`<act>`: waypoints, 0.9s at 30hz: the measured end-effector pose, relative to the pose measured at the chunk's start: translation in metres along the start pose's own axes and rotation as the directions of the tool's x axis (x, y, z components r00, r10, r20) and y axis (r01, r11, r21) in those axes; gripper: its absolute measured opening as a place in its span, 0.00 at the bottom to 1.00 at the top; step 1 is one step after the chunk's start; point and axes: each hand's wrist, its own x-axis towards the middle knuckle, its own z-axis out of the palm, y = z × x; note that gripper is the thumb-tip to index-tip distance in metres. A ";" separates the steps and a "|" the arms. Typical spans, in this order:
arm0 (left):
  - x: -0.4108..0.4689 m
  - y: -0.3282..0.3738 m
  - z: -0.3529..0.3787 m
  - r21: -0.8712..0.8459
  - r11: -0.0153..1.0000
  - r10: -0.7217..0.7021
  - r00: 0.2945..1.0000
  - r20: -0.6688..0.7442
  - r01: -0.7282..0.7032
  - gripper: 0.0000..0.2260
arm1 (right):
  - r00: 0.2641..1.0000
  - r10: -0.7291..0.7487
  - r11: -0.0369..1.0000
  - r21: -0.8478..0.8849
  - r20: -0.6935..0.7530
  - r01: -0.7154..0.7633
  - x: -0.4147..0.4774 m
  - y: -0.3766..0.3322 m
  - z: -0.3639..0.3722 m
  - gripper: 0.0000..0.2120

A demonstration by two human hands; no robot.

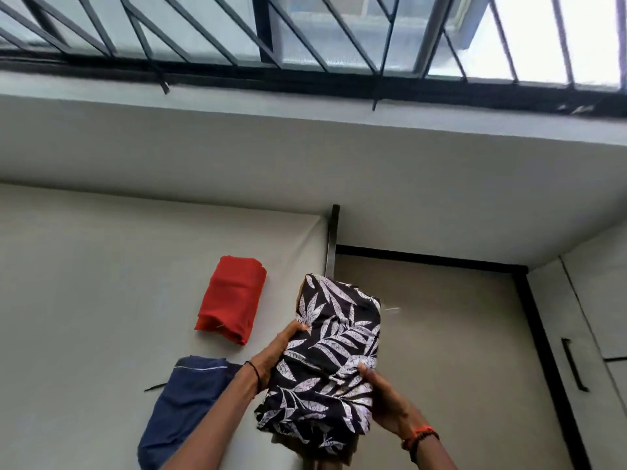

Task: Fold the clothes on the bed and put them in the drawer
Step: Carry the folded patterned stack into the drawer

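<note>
A folded black garment with a white leaf print [334, 354] is held up between both hands, past the right edge of the bed [101, 283]. My left hand [274, 354] grips its left side, thumb on top. My right hand [385, 398] grips its right side lower down. A folded red garment [232, 298] lies on the grey bed sheet to the left. A navy blue garment [183, 405], loosely folded, lies nearer me on the sheet, partly under my left forearm.
The bed's dark metal corner post [331, 239] stands just behind the held garment. Right of the bed is brown floor [441, 334] with a black border. A white cabinet with a black handle [573, 364] is at far right. A barred window [305, 32] runs above the wall.
</note>
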 end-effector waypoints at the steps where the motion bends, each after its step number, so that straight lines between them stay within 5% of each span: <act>1: -0.010 0.005 0.007 -0.013 1.000 0.022 1.000 0.011 -0.022 0.18 | 1.000 -0.019 1.000 0.019 0.003 0.019 -0.009 -0.007 0.005 0.37; 16: -0.111 -0.012 0.030 0.188 0.973 0.085 0.963 0.256 -0.136 0.18 | 0.970 -0.176 0.981 0.052 -0.170 0.187 -0.100 0.042 0.066 0.30; 23: -0.142 -0.035 0.036 0.353 0.919 0.028 0.922 0.386 -0.175 0.33 | 0.919 -0.236 0.952 0.115 -0.315 0.284 -0.147 0.082 0.091 0.20; 27: -0.165 -0.051 0.067 0.415 0.888 -0.037 0.870 0.492 -0.197 0.22 | 0.872 -0.279 0.917 0.157 -0.401 0.366 -0.188 0.101 0.091 0.24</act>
